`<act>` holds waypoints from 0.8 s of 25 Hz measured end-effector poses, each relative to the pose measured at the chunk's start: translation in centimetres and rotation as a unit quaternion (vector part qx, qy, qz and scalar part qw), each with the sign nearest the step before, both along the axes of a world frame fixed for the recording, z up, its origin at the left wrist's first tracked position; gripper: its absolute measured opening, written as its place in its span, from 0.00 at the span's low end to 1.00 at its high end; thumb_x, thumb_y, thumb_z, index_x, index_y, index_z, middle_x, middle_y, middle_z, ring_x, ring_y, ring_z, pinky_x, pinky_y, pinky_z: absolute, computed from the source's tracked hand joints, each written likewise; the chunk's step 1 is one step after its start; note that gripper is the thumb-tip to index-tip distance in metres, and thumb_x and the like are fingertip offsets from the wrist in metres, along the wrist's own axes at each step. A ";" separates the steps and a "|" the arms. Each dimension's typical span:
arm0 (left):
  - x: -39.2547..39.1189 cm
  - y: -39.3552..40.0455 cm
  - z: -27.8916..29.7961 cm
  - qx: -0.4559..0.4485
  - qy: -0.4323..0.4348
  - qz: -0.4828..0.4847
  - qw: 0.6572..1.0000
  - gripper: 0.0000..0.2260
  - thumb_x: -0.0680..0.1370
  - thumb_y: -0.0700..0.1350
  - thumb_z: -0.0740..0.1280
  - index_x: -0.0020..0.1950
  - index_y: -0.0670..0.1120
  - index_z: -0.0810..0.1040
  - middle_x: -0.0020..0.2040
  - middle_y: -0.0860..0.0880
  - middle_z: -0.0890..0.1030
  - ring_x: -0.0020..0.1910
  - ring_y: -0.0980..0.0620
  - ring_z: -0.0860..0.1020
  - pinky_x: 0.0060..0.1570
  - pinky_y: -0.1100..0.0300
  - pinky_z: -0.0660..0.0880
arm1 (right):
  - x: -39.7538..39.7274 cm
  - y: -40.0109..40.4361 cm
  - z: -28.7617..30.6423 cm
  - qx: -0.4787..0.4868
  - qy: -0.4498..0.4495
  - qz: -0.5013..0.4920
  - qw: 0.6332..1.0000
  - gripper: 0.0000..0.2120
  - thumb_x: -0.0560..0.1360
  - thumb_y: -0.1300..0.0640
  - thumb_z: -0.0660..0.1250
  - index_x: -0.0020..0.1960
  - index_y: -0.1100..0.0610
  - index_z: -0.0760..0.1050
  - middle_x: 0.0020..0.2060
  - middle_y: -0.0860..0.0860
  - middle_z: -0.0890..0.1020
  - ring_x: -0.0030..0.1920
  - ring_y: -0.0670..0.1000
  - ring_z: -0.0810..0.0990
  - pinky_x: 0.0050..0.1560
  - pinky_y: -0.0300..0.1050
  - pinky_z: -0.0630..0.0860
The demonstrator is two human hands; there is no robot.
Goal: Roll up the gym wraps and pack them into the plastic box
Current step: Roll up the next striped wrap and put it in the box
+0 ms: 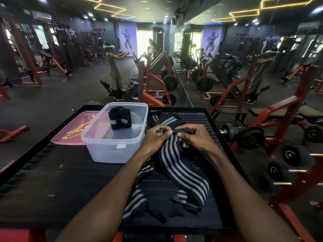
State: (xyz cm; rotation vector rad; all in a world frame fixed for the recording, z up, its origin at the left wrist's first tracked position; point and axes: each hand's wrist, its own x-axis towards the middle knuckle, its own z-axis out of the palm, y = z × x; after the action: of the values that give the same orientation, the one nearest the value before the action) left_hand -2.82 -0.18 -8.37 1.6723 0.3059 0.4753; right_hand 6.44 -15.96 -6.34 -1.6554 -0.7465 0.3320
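beside the plastic box (111, 147), left hand (155, 137) and right hand (194, 135) pinch a striped wrap (180, 165).

The box (114, 145) was clear, glossy plastic, smooth-walled. Beside it, the lid (70, 131) was translucent pink plastic, shiny enough to mirror the ceiling lights. Inside the box, two rolls (119, 119) were matt black cloth with grey bands. Right of the box, the wrap (181, 170) was woven, ribbed-looking cloth, black with grey stripes. The bench (57, 180) top was matt black and ridged.
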 end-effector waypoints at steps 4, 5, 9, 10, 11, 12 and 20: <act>-0.1 0.1 0.1 0.044 -0.015 0.035 0.998 0.01 0.77 0.44 0.73 0.47 0.48 0.84 0.43 0.55 0.84 0.41 0.65 0.81 0.44 0.73 0.73 | -0.2 0.1 0.1 0.022 0.038 0.003 0.999 0.11 0.74 0.68 0.72 0.55 0.62 0.83 0.35 0.54 0.85 0.28 0.51 0.79 0.28 0.41 0.78; -0.1 0.1 0.2 0.045 -0.019 0.040 0.998 0.01 0.77 0.44 0.72 0.46 0.49 0.84 0.42 0.56 0.84 0.39 0.67 0.80 0.43 0.74 0.72 | -0.2 0.1 0.1 0.029 0.046 0.004 0.999 0.10 0.74 0.68 0.72 0.55 0.62 0.83 0.37 0.55 0.85 0.29 0.51 0.79 0.29 0.41 0.79; -0.3 -0.1 0.1 0.044 -0.039 0.035 0.998 0.02 0.77 0.44 0.72 0.46 0.46 0.83 0.39 0.54 0.84 0.37 0.66 0.80 0.42 0.71 0.74 | -0.4 0.3 0.1 0.043 0.042 -0.017 0.998 0.08 0.75 0.69 0.70 0.53 0.64 0.83 0.42 0.56 0.85 0.34 0.50 0.81 0.28 0.38 0.76; -0.3 -0.2 0.1 0.046 -0.043 0.030 0.998 0.03 0.77 0.42 0.73 0.48 0.44 0.82 0.40 0.53 0.83 0.37 0.66 0.80 0.41 0.72 0.73 | -0.4 0.4 0.0 0.048 0.045 -0.021 0.998 0.09 0.74 0.70 0.70 0.52 0.64 0.84 0.41 0.56 0.86 0.34 0.51 0.81 0.28 0.38 0.77; -0.3 -0.2 0.1 0.057 -0.045 0.027 0.997 0.04 0.76 0.41 0.73 0.49 0.43 0.82 0.40 0.54 0.83 0.37 0.68 0.79 0.41 0.74 0.72 | -0.4 0.5 -0.1 0.056 0.052 -0.022 0.997 0.09 0.74 0.71 0.71 0.52 0.63 0.84 0.41 0.56 0.86 0.36 0.53 0.81 0.30 0.40 0.78; -0.3 -0.1 0.1 0.070 -0.042 0.027 0.996 0.04 0.76 0.40 0.73 0.50 0.42 0.82 0.41 0.54 0.82 0.37 0.69 0.78 0.41 0.75 0.72 | -0.3 0.6 -0.2 0.063 0.060 -0.021 0.996 0.09 0.73 0.71 0.71 0.51 0.62 0.85 0.41 0.57 0.86 0.39 0.56 0.81 0.32 0.42 0.79; -0.2 0.3 -0.3 0.104 -0.014 0.032 0.994 0.04 0.79 0.46 0.69 0.44 0.49 0.81 0.39 0.55 0.83 0.38 0.63 0.79 0.42 0.68 0.72 | -0.2 0.9 -0.6 0.055 0.084 -0.007 0.995 0.07 0.75 0.68 0.70 0.51 0.62 0.84 0.40 0.58 0.84 0.38 0.53 0.81 0.32 0.43 0.79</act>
State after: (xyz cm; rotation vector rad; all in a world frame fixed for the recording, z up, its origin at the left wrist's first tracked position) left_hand -3.03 0.10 -8.67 1.8606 0.2979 0.5947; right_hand 6.27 -15.11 -6.98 -1.5080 -0.6161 0.4064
